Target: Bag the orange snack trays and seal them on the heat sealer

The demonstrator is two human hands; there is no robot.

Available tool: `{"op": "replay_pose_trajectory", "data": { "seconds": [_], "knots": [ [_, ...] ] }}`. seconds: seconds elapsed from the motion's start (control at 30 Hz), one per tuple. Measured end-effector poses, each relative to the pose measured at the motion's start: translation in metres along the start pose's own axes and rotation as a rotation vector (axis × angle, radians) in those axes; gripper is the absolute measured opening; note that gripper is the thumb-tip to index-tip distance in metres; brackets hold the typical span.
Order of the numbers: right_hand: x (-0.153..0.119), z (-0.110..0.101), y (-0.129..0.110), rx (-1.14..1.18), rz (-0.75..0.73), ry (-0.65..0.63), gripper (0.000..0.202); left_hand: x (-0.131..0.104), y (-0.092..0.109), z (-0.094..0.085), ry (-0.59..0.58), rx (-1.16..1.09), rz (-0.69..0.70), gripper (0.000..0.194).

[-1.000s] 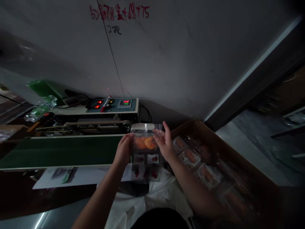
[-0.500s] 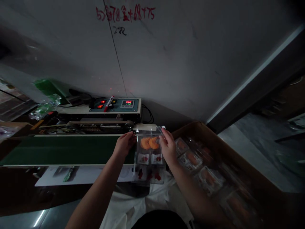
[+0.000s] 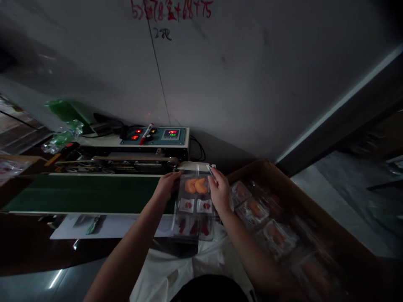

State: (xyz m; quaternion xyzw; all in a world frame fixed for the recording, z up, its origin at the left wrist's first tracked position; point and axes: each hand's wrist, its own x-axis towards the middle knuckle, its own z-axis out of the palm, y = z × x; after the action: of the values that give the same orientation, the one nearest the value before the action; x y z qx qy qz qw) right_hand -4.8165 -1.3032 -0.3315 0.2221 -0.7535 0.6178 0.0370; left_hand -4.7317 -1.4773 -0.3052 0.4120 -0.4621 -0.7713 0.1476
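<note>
A clear plastic package (image 3: 195,206) hangs between my hands at the right end of the green conveyor belt (image 3: 94,193). Inside it are orange curved pieces at the top, two small white sachets in the middle and dark red items at the bottom. My left hand (image 3: 168,184) is closed on the package's upper left edge. At the upper right edge, my right hand (image 3: 219,187) pinches the clear film. Behind the belt stands a sealing machine (image 3: 185,138) with lit red switches and a digital display.
To the right, a cardboard box (image 3: 277,173) holds several similar clear packages (image 3: 278,237). A red-capped marker (image 3: 146,134) lies on the machine. White paper (image 3: 119,228) sits below the belt, and green plastic wrap (image 3: 64,113) lies at the left.
The package has shifted slightly left and tilted a little, its top edge still held by both hands. The camera view has moved slightly.
</note>
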Motion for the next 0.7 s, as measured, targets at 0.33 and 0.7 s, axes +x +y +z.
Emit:
{"op": "replay_pose_trajectory", "data": {
  "seconds": [0.33, 0.7],
  "knots": [
    [0.002, 0.026, -0.001, -0.071, 0.036, 0.007, 0.037, 0.009, 0.007, -0.008, 0.081, 0.001, 0.028, 0.024],
    [-0.004, 0.099, -0.029, -0.103, 0.112, -0.015, 0.024, 0.002, 0.029, -0.061, 0.298, 0.141, 0.125, 0.030]
  ]
}}
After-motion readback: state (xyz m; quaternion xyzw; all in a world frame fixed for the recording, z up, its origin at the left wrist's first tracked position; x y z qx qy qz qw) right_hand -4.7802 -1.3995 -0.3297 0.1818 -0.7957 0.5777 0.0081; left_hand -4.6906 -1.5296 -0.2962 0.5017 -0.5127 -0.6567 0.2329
